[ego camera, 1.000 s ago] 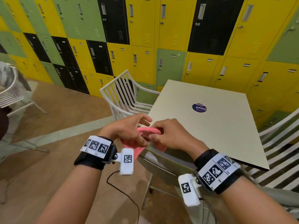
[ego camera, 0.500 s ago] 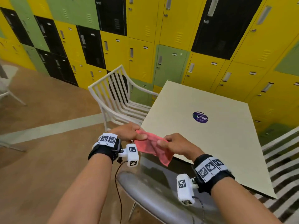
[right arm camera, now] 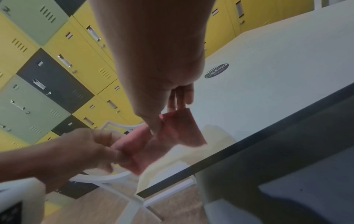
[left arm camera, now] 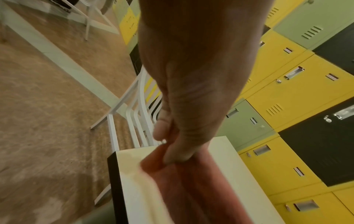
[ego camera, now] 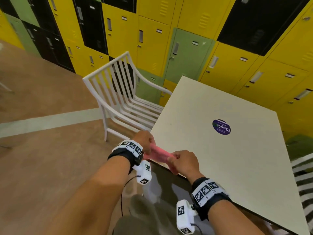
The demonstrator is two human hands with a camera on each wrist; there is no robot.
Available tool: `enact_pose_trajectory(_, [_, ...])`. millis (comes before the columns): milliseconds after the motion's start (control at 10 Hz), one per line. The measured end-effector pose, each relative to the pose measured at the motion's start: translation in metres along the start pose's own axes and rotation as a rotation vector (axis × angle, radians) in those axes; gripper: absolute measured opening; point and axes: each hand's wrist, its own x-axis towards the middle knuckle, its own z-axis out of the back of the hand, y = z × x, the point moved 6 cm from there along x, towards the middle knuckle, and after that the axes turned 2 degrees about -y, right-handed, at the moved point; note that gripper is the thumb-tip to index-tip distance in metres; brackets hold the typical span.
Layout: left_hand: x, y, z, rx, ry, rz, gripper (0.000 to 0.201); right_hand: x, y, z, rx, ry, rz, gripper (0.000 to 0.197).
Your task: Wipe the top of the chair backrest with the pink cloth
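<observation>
The pink cloth [ego camera: 159, 154] is stretched between both hands just over the near corner of the cream table [ego camera: 228, 158]. My left hand [ego camera: 146, 141] pinches its left end, and the left wrist view shows that thumb and fingers closed on the cloth [left arm camera: 191, 181]. My right hand [ego camera: 182, 161] pinches the right end, seen again on the cloth [right arm camera: 172, 136] in the right wrist view. The white slatted chair [ego camera: 118, 92] stands beyond the hands at the table's left side, its top rail [ego camera: 106, 67] apart from the cloth.
Yellow, green and black lockers [ego camera: 186, 39] line the far wall. A grey chair seat [ego camera: 152, 214] sits below my arms. Another white slatted chair [ego camera: 303, 180] shows at the right edge. A round purple sticker [ego camera: 221, 126] lies on the table. Brown floor [ego camera: 42, 167] spreads left.
The bunched cloth has been pulled out flat between both hands, then drawn narrower. My view has moved closer to the table and the white chair.
</observation>
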Motion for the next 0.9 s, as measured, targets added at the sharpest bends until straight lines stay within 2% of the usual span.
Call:
enact_pose_trajectory(100, [0.016,0.002,0.0,-0.008,-0.225,-0.054,0.03,0.015,0.004,-0.005,-0.075,-0.148,0.037,0.028])
enact_pose_trajectory(200, [0.021,0.02,-0.033,0.066,-0.15,-0.074,0.042,0.019,0.002,-0.026,-0.162,-0.059,0.06,0.032])
enact_pose_trajectory(300, [0.017,0.041,-0.064,0.196,0.041,-0.069,0.05,0.011,-0.004,-0.055,-0.238,0.163,0.09,0.038])
enact_pose_trajectory(400, [0.013,0.047,-0.066,0.135,0.008,-0.048,0.052,0.004,-0.005,-0.06,-0.204,0.19,0.078,0.044])
enact_pose_trajectory(500, [0.006,0.041,-0.049,0.029,-0.068,-0.009,0.043,-0.001,0.004,-0.044,-0.191,0.127,0.1,0.043])
enact_pose_trajectory(600, [-0.005,0.023,-0.026,-0.056,-0.106,-0.003,0.044,-0.009,0.013,-0.013,-0.152,0.066,0.103,0.044])
enact_pose_trajectory(700, [-0.021,-0.002,-0.004,-0.05,-0.093,-0.022,0.049,-0.02,0.018,0.022,-0.115,0.022,0.094,0.049])
enact_pose_trajectory(900, [-0.077,-0.076,0.046,0.034,-0.157,-0.087,0.077,-0.076,0.011,0.107,-0.1,-0.141,0.14,0.054])
